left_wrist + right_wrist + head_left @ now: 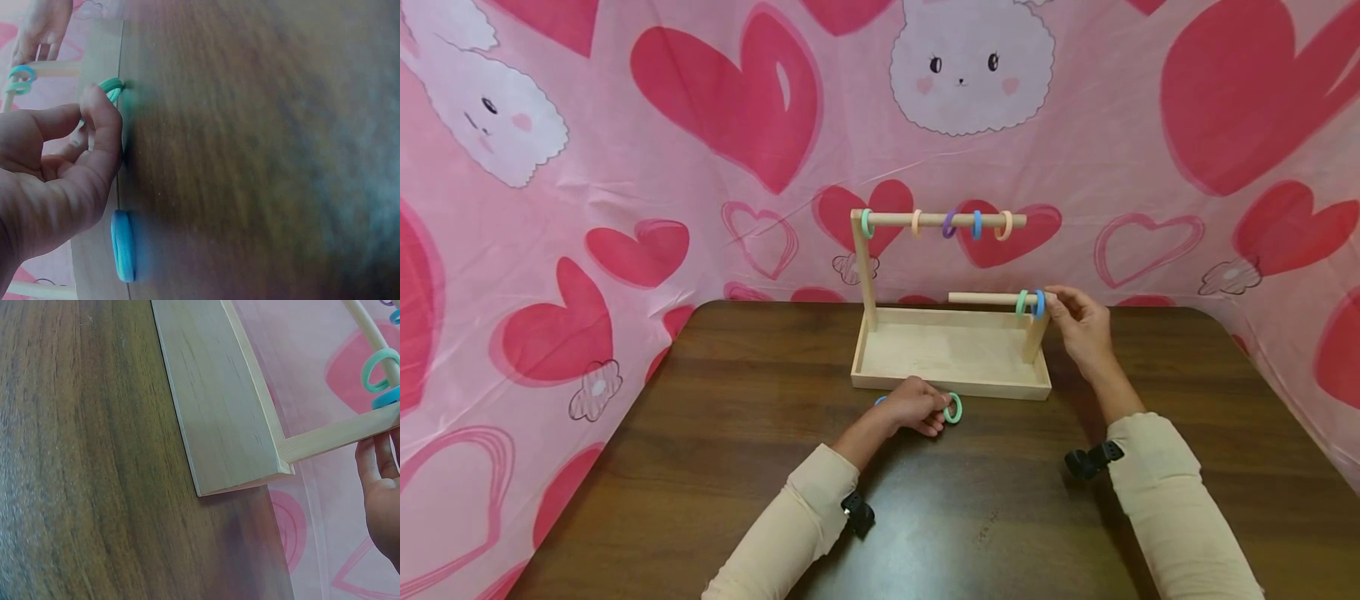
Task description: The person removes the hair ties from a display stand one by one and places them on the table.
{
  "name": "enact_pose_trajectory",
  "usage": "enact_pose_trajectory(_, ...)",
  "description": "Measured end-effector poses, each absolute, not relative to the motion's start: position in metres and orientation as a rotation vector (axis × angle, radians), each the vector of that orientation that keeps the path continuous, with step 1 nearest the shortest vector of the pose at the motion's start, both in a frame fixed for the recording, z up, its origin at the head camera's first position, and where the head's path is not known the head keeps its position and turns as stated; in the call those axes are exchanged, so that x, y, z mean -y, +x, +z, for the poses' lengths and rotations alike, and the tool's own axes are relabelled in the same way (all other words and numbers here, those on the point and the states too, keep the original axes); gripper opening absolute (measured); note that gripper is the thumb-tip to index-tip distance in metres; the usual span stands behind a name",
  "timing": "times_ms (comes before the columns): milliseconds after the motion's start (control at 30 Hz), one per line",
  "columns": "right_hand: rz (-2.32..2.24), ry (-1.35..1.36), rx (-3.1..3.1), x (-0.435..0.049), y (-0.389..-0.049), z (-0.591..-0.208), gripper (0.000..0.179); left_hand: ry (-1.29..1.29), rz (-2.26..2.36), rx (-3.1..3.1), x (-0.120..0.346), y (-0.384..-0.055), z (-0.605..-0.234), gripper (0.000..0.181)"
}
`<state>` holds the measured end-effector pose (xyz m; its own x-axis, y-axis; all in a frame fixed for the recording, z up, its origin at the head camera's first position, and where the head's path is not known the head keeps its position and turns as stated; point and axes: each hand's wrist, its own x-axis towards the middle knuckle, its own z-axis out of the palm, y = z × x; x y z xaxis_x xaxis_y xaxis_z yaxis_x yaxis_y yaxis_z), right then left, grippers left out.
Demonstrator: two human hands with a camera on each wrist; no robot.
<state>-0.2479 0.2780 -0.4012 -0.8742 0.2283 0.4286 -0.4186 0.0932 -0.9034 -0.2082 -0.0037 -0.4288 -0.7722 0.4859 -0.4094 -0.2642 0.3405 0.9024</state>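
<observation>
My left hand (917, 406) pinches a mint green ring (959, 408) between thumb and fingertips, just in front of the wooden stand's tray (951, 388). Beside that hand a blue ring (125, 247) lies by the tray's front wall, mostly hidden by the hand in the head view. My right hand (1081, 329) grips the top of the stand's short post (1034, 340) with thumb and fingers. Close to these fingertips, another blue ring (1040, 303) and a green ring (1021, 303) hang on the lower rod (985, 297).
Above, the stand's upper rod (932, 220) carries several rings in green, peach, purple and blue, held up by a tall post (865, 275) at the left. The stand is on a dark wooden table (737, 417), with a pink heart-patterned cloth (820, 100) behind it.
</observation>
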Motion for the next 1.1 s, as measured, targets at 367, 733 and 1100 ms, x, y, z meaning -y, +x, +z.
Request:
enact_pose_trajectory(367,1.859,0.202,1.888,-0.279,-0.249,-0.404,0.028,0.242,1.483,-2.131,0.008,-0.209,-0.428,0.026)
enact_pose_trajectory(733,1.836,0.163,1.918,-0.276,-0.244,-0.398,0.033,0.209,1.473,-2.21,0.01,-0.209,-0.43,0.027)
enact_pose_trajectory(1100,1.777,0.132,1.961,-0.277,-0.247,-0.401,0.028,0.263,1.412,-2.286,0.016,-0.211,-0.428,0.027)
